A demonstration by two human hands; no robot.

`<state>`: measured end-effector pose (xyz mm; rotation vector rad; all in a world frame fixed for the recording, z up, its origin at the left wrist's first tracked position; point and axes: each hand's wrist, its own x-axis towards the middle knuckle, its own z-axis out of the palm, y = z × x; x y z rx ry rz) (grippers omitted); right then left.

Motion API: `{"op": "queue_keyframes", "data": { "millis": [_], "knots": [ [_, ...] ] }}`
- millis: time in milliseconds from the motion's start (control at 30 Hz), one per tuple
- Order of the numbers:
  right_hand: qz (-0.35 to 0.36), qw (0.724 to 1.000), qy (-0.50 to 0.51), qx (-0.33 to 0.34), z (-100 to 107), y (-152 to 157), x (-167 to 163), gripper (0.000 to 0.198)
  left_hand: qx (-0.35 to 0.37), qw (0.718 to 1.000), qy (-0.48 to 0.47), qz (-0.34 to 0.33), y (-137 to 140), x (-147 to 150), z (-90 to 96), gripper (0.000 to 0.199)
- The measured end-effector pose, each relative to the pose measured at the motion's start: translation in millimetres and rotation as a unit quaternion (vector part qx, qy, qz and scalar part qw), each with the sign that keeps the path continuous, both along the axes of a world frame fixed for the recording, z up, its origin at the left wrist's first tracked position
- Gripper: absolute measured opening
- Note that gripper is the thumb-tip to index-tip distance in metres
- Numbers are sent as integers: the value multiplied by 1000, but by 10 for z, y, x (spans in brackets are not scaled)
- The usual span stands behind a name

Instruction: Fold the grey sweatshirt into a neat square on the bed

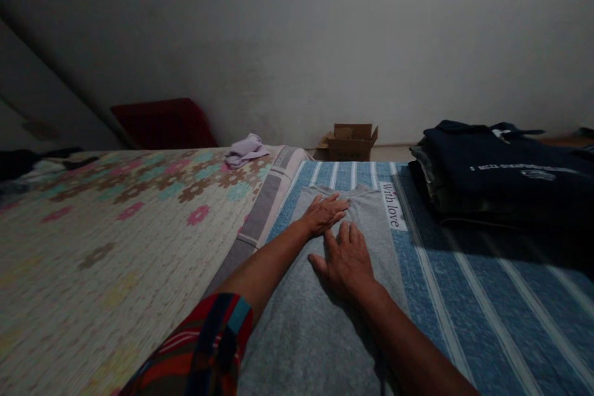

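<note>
A grey T-shirt (297,334) lies spread out on the blue striped sheet (445,284), its neckline at the far end. Flat on the shirt, near the neckline, rests my left hand (326,213), its fingers stretched to the right. My right hand (346,258) lies just nearer to me and slightly right, palm down on the cloth with the thumb spread to the left. Neither hand holds anything. To the right of the neckline, white lettering area "With love" (393,207) shows on the sheet. My right forearm covers part of the shirt's right side.
At the right stands a stack of folded clothes topped by a navy garment (501,161). A floral bedspread (139,272) covers the left side, with a crumpled lilac cloth (245,151) on it. Behind are an open cardboard box (351,143), a dark red object (162,124) and a wall.
</note>
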<state>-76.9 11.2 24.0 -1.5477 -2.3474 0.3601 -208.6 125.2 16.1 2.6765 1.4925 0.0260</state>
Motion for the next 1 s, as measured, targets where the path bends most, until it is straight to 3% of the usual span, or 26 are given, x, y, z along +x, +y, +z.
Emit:
{"op": "queue_keyframes", "data": {
  "millis": [433,733,1000],
  "knots": [
    [14,1000,-26,-10,25,-15,32,75,22,1000,-15,-5,7,0,-39,40],
    [19,999,-32,-20,63,-339,104,77,29,999,-33,6,19,1,-81,38],
    [6,1000,-20,16,11,-406,93,76,69,997,36,-7,-59,123,100,32]
  ]
}}
